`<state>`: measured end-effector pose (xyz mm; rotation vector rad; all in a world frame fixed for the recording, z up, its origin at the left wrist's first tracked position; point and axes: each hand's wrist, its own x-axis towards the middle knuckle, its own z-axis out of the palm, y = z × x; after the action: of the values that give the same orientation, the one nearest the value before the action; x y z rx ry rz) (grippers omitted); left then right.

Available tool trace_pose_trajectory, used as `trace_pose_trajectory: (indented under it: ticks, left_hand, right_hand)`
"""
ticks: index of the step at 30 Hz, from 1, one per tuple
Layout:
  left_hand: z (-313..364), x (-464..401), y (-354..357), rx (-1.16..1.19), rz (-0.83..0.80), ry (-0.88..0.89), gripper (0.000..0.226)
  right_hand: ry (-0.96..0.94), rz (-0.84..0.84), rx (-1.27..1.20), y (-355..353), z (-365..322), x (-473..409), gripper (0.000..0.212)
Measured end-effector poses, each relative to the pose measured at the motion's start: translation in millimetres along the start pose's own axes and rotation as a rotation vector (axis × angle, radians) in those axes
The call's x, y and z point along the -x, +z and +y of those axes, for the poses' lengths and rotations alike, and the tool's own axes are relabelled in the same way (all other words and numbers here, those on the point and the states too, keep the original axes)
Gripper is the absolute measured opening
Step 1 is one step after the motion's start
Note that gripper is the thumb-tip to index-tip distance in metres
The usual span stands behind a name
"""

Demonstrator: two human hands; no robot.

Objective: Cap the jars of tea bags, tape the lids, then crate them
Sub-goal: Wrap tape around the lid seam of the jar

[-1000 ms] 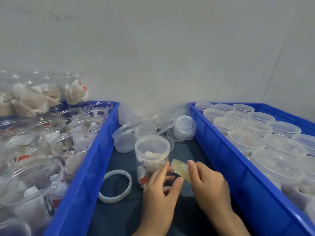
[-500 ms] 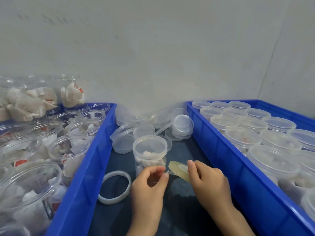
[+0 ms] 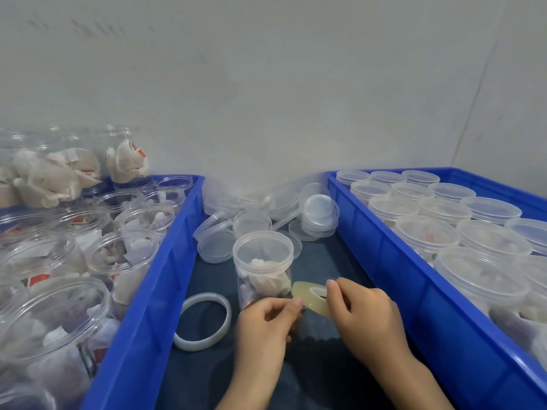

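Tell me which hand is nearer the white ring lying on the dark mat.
Left. The left hand sits just right of the white ring; the right hand is farther right, holding the tape roll beyond it.

A plain grey-white wall (image 3: 266,84) fills the upper view — faintly scuffed near the top left. At right it meets a side wall (image 3: 518,99) in a corner. Light is even, soft.

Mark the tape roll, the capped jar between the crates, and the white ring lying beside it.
tape roll (image 3: 310,300), head view, on its yellowish outer band.
capped jar (image 3: 262,252), head view, on the clear lid's top.
white ring (image 3: 202,321), head view; the point lies on its far-left rim.
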<state>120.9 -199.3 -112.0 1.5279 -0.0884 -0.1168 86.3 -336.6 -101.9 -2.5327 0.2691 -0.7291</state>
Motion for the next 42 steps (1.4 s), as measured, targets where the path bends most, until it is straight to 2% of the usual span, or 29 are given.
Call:
trace_pose_trajectory:
  ticks: [8,13,16,20,23,25,28,30,33,35,38,42]
  left_hand:
    - [6,2,-5,-0.063,0.004,0.191,0.023]
    - [6,5,-4,-0.068,-0.047,0.211,0.025]
    - [3,4,-5,-0.12,0.03,0.269,0.024]
    - [4,2,-8,-0.205,0.131,0.358,0.022]
    - [4,0,-10,-0.261,0.232,0.43,0.023]
    - [3,0,-9,-0.262,0.289,0.468,0.022]
    - [2,7,-1,-0.197,0.344,0.532,0.023]
    - [6,13,1,-0.168,0.351,0.642,0.021]
    - [9,18,1,-0.163,0.339,0.751,0.017]
    - [9,17,1,-0.092,0.366,0.629,0.023]
    - [12,10,-2,0.052,0.362,0.354,0.026]
    - [17,1,-8,0.205,0.344,0.268,0.028]
  right_hand:
    - [0.056,0.045,-0.035,0,3,-2,0.043]
    - [0.099,0.05,0.003,0,3,-3,0.043]
    - [0.041,-0.131,0.054,-4,1,-5,0.052]
    - [0.008,-0.373,0.115,-18,10,-11,0.073]
    - [0.024,-0.495,0.084,-26,16,-12,0.068]
    - [0.01,-0.52,0.119,-25,15,-11,0.07]
    - [0.017,-0.509,0.188,-21,14,-12,0.071]
    - [0.087,-0.477,0.126,-21,15,-14,0.065]
    - [0.168,-0.246,0.083,-21,16,-16,0.069]
    - [0.18,-0.09,0.13,-20,15,-15,0.078]
    - [0.081,0.063,0.189,-19,11,-13,0.074]
    - [0.018,0.083,0.158,-18,6,-11,0.076]
